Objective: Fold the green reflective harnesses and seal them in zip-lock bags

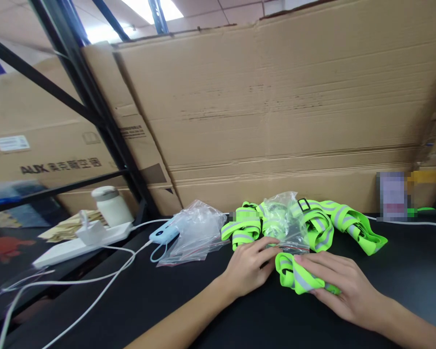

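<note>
My right hand point(349, 286) grips a rolled neon-green reflective strap point(300, 276) with silver-grey stripes, fingers on top and thumb side below. Just left of it, my left hand point(252, 264) has its fingers closed at the edge of a clear zip bag point(285, 228), whose seal side faces the roll. The bag stands up, crumpled, in front of more green straps. Behind the hands lie a folded strap bundle point(245, 225) to the left and a looser strap point(356, 228) with a black buckle to the right. My left fingertips are partly hidden by the bag and roll.
Left on the black table point(160, 310) lie a pile of clear bags point(199, 230), a light blue power bank point(165, 231) and white cables. Farther left are a power strip point(83, 245) and a white bottle point(112, 206). A cardboard wall point(276, 106) closes off the back.
</note>
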Motion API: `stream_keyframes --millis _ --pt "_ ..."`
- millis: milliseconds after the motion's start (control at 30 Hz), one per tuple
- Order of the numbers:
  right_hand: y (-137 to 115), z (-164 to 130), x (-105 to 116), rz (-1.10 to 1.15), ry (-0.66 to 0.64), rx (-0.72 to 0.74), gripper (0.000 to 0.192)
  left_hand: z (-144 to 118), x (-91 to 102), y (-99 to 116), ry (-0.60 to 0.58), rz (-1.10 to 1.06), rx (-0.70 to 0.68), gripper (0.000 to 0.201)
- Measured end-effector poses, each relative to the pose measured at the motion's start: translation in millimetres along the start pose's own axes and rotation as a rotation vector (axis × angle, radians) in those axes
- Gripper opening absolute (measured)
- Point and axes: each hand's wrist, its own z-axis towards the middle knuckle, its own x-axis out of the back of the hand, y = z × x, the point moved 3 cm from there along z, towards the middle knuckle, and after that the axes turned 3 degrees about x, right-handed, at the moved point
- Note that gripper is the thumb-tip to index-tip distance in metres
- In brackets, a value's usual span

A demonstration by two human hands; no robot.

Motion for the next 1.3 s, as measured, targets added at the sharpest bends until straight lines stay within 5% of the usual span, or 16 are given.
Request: stream_keyframes --millis 1300 --pt "1.9 -0.9 -0.2 0.024 -0.03 -0.028 0.045 -2.9 -7.0 -7.6 -0.012 -0.019 -0.001 0.033"
